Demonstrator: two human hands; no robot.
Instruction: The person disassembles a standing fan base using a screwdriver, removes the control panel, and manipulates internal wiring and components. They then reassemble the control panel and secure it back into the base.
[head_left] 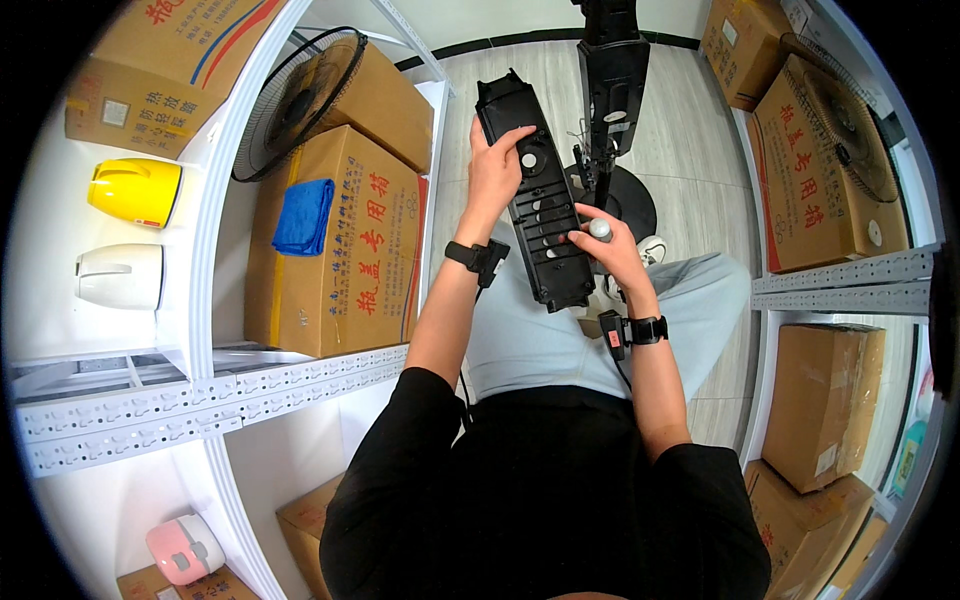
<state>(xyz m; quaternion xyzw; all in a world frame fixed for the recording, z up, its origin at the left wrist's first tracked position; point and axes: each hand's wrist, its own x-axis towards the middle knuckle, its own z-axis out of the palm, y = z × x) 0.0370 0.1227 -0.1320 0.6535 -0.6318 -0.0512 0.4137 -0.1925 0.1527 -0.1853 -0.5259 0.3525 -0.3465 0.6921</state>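
Observation:
A long black plastic fan panel [545,205] with ribs, slots and a round hole is tilted above my lap. My left hand [497,168] grips its upper left edge, thumb and fingers lying over the face. At the lower right edge is my right hand [612,248], its fingertips against the panel. A handle with a rounded grey end [600,230] sticks up from the right hand; the rest of this tool is hidden. Just beyond stands the black fan column [612,90], its housing open and thin wires showing, on a round black base [632,205].
Metal shelves [210,400] flank me on both sides. They hold cardboard boxes [345,240], wire fan guards [300,105], a blue folded cloth [303,217], yellow [135,192] and white [120,276] rounded appliances, and a pink one [186,548]. Dark bands with small devices [480,260] circle my wrists.

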